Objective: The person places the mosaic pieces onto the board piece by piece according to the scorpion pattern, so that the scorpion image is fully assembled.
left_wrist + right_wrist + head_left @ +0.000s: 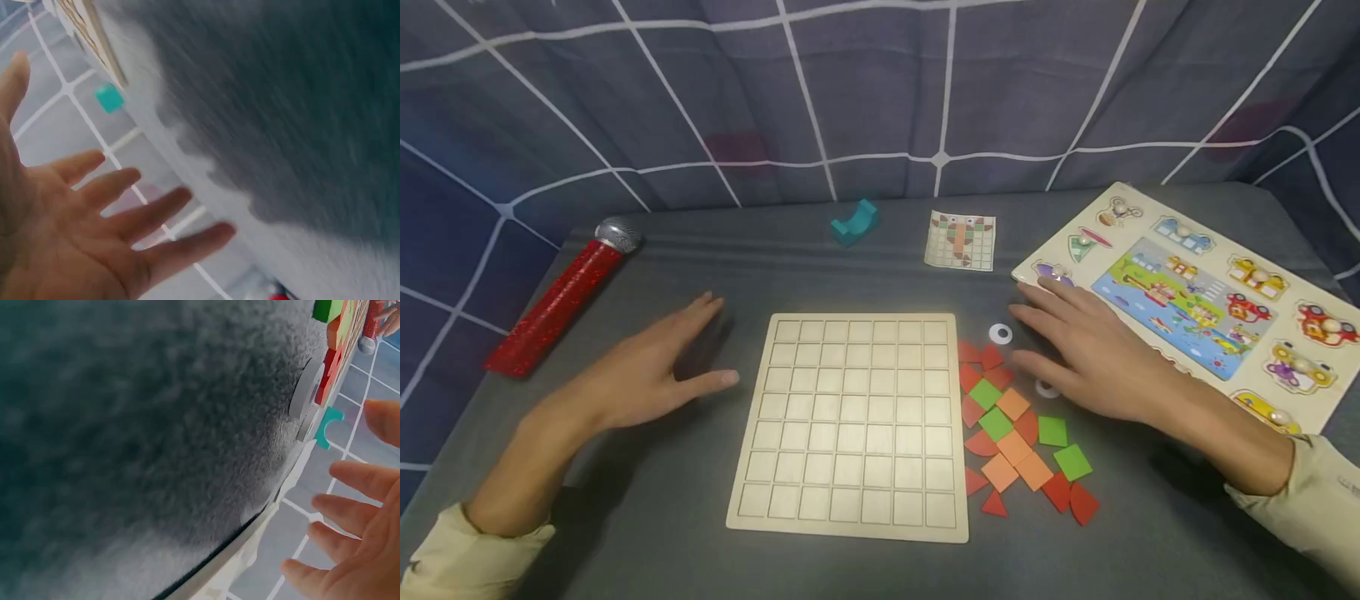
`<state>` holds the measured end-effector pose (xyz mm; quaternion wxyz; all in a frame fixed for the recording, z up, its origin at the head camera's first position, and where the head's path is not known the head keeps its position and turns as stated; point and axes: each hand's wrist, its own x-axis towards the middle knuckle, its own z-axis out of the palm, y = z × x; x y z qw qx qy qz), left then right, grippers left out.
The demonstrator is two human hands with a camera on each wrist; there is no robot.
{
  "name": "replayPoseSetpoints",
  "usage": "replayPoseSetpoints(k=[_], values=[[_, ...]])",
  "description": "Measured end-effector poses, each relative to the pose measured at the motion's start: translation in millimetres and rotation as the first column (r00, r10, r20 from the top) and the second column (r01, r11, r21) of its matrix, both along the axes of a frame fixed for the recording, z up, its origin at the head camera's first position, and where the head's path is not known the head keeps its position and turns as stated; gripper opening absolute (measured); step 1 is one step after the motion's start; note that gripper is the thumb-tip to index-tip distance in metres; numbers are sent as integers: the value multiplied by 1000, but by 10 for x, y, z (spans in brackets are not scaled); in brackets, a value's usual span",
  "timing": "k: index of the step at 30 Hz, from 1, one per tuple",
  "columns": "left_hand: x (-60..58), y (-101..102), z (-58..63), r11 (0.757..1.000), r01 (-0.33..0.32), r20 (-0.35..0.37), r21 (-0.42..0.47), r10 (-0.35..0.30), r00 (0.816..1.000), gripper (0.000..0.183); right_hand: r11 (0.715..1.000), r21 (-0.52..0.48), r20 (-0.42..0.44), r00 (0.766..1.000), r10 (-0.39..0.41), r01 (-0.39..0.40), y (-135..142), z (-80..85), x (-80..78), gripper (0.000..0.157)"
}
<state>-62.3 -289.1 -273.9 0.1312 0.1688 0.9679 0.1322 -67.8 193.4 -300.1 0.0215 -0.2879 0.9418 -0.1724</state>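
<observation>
Spread wide beside the left edge of a pale wooden grid board (846,417), my left hand (643,371) holds nothing, its thumb pointing toward the board. My right hand (1086,350) has its fingers stretched out, palm down, over the area right of the board. Close by its fingers lies a white disc with a black dot (1000,333); a second white disc (1047,389) is partly hidden under the hand. Below it are flat red pieces (1083,503), green squares (984,393) and orange squares (1033,471). In both wrist views the palms are bare.
A picture card (960,242) with a grid pattern lies behind the board, next to a teal curved block (855,223). A red glittery microphone (561,308) rests at far left. A knobbed wooden puzzle (1122,240) lies at right, partly under the right forearm. A checked curtain (880,92) hangs behind.
</observation>
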Motion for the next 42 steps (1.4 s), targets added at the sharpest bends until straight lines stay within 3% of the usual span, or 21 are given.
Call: replayPoseSetpoints(k=[4, 11, 19, 25, 32, 42], values=[[196, 149, 29, 999, 21, 49, 44, -23, 999, 100, 999, -37, 27, 999, 23, -22, -54, -6, -80, 50], [541, 389, 85, 994, 97, 104, 44, -101, 989, 105, 1000, -24, 121, 993, 1, 2, -132, 39, -152, 38], [798, 409, 26, 995, 100, 176, 23, -103, 979, 107, 995, -70, 107, 991, 80, -73, -260, 39, -139, 30], [854, 390, -35, 995, 103, 207, -16, -97, 974, 112, 990, -70, 83, 988, 128, -122, -322, 25, -143, 33], [847, 401, -82, 992, 123, 175, -14, -119, 977, 113, 979, -45, 77, 976, 204, -201, -321, 32, -172, 36], [817, 414, -90, 998, 56, 224, -26, -49, 973, 116, 983, 20, 174, 969, 174, -180, -313, 85, -172, 34]])
